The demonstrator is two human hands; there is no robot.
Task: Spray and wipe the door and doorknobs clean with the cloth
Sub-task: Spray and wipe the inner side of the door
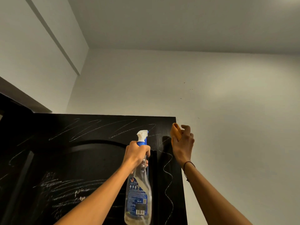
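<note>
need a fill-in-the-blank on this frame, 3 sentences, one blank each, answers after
1. The left hand grips the ____ bottle by its neck.
2. The right hand holds an orange ____ near the door's top right corner.
3. The black door is covered with white ____ scribbles.

Answers: spray; cloth; chalk

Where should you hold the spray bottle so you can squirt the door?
Hold the spray bottle by its thin neck just under the white and blue nozzle, coming from behind, as the left hand does. The neck is narrow enough to wrap, a finger can reach the trigger, and the nozzle points at the black door.
</note>
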